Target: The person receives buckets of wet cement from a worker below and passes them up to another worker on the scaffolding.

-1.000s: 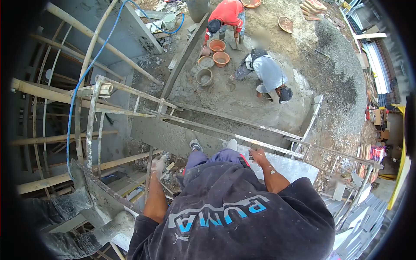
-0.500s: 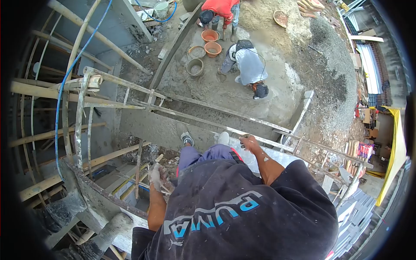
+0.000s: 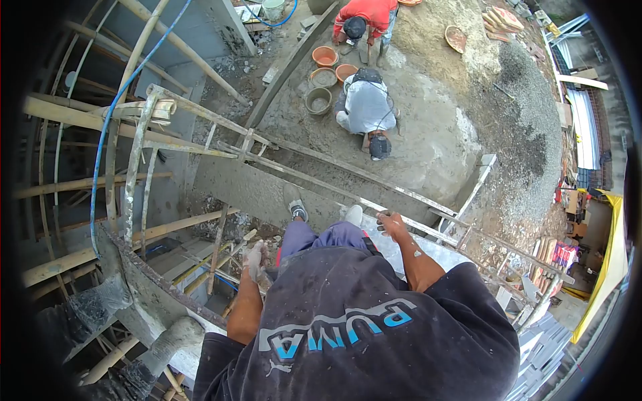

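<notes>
I look straight down from a high scaffold over my dark printed shirt and my two shoes (image 3: 299,211). My right hand (image 3: 391,224) is out in front, its fingers curled on a cement-crusted metal rail (image 3: 321,182) that runs across below me. My left hand (image 3: 254,258) is grey with cement and hangs by my left side above bamboo poles (image 3: 200,220) and thin rods. Its fingers are together; whether it holds anything I cannot make out. A concrete slab (image 3: 435,257) lies under my feet.
Far below, a person in a grey top (image 3: 366,107) bends over wet cement beside several buckets (image 3: 318,100). A person in red (image 3: 364,15) stoops behind. A blue hose (image 3: 110,120) runs down the left scaffold. Gravel (image 3: 528,113) and stacked sheets (image 3: 545,341) lie at right.
My left hand has come down from a scaffold bar to my side. My right hand stays on the rail. The person in grey has shifted towards the buckets.
</notes>
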`<state>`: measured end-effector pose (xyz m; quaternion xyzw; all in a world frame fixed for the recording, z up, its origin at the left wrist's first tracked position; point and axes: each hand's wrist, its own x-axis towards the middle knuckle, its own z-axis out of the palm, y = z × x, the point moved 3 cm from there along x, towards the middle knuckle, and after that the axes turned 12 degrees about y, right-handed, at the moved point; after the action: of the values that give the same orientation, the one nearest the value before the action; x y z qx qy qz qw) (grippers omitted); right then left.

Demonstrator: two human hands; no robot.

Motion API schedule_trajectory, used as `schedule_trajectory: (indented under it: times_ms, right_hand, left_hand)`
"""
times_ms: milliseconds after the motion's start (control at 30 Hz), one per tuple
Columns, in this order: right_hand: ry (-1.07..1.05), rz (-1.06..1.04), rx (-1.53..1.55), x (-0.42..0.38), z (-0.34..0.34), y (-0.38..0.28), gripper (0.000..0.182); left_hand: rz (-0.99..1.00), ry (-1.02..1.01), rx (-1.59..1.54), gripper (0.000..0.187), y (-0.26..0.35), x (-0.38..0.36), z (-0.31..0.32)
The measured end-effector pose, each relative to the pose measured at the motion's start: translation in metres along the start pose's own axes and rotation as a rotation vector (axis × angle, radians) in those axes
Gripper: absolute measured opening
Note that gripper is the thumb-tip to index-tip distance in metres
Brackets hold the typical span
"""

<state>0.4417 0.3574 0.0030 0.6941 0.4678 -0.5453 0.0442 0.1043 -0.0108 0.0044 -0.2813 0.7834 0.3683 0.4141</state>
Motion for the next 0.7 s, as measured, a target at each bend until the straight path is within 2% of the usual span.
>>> schedule_trajectory:
  times_ms: [100, 233, 333, 433, 533, 700]
  right_hand:
    - [0.002, 0.039, -0.034, 0.0, -0.004, 0.024, 0.032]
    - [0.006, 0.061, -0.045, 0.003, -0.005, 0.039, 0.031]
    - [0.006, 0.102, -0.046, -0.006, -0.004, 0.03, 0.03]
    - [0.001, 0.114, -0.051, -0.001, 0.004, 0.022, 0.032]
    - [-0.023, 0.076, -0.022, -0.012, 0.016, -0.008, 0.035]
    - [-0.025, 0.106, 0.012, -0.025, 0.047, -0.026, 0.039]
  left_hand:
    - [0.023, 0.107, -0.052, 0.03, -0.016, -0.004, -0.008]
    - [-0.013, 0.087, -0.085, 0.029, -0.028, 0.002, -0.017]
    - [-0.063, 0.115, 0.02, 0.027, -0.01, -0.02, -0.013]
    - [-0.054, 0.109, -0.017, 0.027, -0.006, -0.007, -0.004]
    - [-0.03, 0.075, 0.094, 0.019, 0.006, 0.009, 0.005]
    - [-0.036, 0.021, 0.128, 0.019, 0.033, 0.04, 0.031]
